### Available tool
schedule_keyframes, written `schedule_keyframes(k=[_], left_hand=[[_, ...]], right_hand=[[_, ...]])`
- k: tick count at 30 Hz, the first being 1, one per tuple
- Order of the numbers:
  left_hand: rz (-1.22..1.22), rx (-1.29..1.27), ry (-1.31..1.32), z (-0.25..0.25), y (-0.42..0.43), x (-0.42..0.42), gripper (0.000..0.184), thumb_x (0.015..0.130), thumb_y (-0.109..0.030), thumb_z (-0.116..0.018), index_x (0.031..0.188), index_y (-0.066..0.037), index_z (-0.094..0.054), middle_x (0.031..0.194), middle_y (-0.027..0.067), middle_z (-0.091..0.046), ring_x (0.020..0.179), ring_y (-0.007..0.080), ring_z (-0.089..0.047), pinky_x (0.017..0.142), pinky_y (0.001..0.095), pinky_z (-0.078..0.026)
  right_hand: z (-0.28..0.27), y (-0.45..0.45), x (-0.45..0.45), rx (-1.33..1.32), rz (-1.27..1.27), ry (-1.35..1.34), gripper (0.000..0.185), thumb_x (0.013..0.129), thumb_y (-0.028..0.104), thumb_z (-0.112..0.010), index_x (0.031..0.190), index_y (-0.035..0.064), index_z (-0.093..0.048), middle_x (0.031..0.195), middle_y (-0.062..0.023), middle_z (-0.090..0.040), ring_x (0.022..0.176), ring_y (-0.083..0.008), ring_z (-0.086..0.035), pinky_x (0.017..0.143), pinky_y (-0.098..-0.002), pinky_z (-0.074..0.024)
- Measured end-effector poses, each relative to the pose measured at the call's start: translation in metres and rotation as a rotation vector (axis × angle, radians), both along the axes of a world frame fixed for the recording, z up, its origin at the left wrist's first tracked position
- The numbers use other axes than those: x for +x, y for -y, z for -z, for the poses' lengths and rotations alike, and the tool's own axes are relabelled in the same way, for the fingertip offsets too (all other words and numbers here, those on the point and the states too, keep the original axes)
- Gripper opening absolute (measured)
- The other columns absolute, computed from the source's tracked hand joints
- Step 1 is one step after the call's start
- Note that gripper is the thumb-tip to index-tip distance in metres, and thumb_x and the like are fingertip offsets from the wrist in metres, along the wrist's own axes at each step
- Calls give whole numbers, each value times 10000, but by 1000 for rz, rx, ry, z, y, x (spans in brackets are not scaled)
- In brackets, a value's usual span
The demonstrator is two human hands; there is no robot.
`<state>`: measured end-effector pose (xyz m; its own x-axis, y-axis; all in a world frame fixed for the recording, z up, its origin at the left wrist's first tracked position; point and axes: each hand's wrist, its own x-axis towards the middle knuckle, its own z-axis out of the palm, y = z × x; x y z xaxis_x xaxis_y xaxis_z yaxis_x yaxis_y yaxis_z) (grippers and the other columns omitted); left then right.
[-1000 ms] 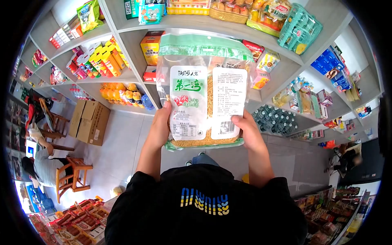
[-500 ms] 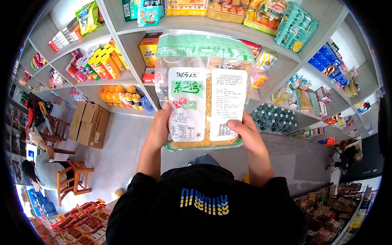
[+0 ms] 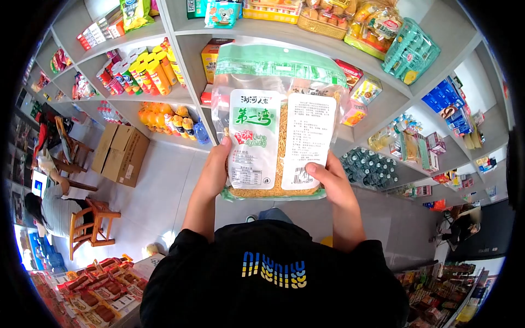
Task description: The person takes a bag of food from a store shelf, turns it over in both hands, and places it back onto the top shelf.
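A clear plastic bag of rice (image 3: 283, 142) with a green top band is held upright before my chest. Two white printed labels cover much of its front, and tan grains show between them and along the bottom. My left hand (image 3: 216, 164) grips the bag's lower left edge, its thumb at the front. My right hand (image 3: 331, 177) holds the lower right edge, with the thumb pressed near the barcode. The other fingers of both hands are hidden behind the bag.
Shelves (image 3: 328, 46) of packaged snacks curve around in front. Orange drink bottles (image 3: 158, 117) and a cardboard box (image 3: 120, 154) are at left. A person (image 3: 52, 210) sits by a wooden chair (image 3: 93, 224). Red snack packs (image 3: 104, 292) lie at lower left; dark-capped bottles (image 3: 369, 167) stand at right.
My view has turned slightly, so the shelves at the front appear shifted to the right. Both hands keep the same hold on the bag of rice, which has barely moved.
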<state>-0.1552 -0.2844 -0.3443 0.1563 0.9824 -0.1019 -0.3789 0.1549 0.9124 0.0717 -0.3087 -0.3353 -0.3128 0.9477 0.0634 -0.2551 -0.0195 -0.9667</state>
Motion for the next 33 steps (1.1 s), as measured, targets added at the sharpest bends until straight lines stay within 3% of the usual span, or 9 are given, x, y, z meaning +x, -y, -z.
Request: schedule_keyframes(k=[33], left_hand=[[81, -13, -31, -3, 3, 17, 498, 901, -343, -273, 1005, 72, -527, 892, 99, -601, 784, 125, -575, 694, 235, -438]], right_hand=[[6, 12, 18, -29, 31, -40, 490, 819, 161, -538, 1217, -23, -320, 1139, -77, -475, 1028, -132, -442, 876, -274, -346]])
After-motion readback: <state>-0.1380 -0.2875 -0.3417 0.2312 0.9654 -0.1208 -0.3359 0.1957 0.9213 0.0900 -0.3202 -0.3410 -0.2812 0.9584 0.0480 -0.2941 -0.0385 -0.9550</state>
